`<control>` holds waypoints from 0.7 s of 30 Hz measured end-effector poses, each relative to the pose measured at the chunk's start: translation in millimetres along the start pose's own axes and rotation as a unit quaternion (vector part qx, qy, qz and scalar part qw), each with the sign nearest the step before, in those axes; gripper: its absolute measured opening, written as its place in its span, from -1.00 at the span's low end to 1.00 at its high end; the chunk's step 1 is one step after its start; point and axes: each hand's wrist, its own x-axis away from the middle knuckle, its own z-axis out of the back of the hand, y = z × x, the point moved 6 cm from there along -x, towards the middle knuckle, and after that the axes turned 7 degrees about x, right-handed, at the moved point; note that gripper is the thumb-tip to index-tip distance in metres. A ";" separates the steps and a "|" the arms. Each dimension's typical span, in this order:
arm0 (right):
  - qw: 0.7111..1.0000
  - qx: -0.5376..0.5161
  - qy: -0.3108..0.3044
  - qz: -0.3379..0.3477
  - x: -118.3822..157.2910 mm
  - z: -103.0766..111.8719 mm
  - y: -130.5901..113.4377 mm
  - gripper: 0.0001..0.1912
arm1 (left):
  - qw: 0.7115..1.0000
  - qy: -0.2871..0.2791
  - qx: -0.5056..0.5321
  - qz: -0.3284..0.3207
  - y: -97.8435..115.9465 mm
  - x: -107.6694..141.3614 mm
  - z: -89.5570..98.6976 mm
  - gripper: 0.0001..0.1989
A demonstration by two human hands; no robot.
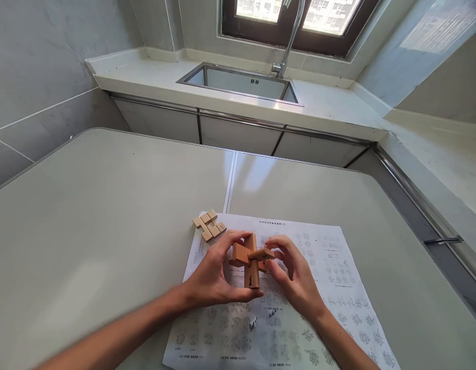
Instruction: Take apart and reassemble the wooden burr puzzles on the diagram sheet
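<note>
Puzzle [253, 271]: reddish-brown wooden bars, crossed and interlocked, held up over printed sheet; dark squiggle on near face of the upright-looking bar; one bar sticks out right, slightly tilted.
Left hand [212, 272]: gripping puzzle, thumb at near end, fingers at far end.
Right hand [296, 276]: thumb and fingers closed about right-side bar ends; exact contact partly hidden.
Pale pieces [210, 226]: small wooden cluster, lying flat at sheet's far left corner, just beyond left hand.
Sheet [326, 262]: white, rows of small diagrams, under both hands.
Table [107, 205]: pale, glossy, seam down middle.
Sink [230, 79]: in counter behind, faucet [293, 38] at right.
</note>
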 end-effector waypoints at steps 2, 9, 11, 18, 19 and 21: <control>0.998 0.037 0.018 0.054 -0.5 3.5 -7.2 -0.79 | 1.000 0.000 -0.009 -0.003 -0.4 0.1 -2.0 -0.14; 0.994 0.065 0.015 0.083 0.7 -0.6 -9.4 -0.89 | 0.999 -0.005 -0.036 -0.010 -1.9 0.5 -0.8 -0.12; 0.994 0.064 0.020 0.082 1.1 -0.8 -9.0 -0.89 | 0.999 -0.008 -0.034 -0.008 -1.9 0.7 -1.0 -0.12; 0.997 0.036 0.009 0.071 1.9 0.0 -7.7 -0.87 | 0.999 -0.010 -0.039 -0.012 0.2 1.2 -2.6 -0.14; 0.997 0.034 0.011 0.070 1.9 0.5 -7.8 -0.87 | 0.999 -0.009 -0.041 -0.014 0.6 1.0 -2.5 -0.13; 0.997 0.031 0.013 0.070 2.1 0.9 -8.0 -0.89 | 0.999 -0.010 -0.045 -0.013 0.8 0.3 -2.3 -0.14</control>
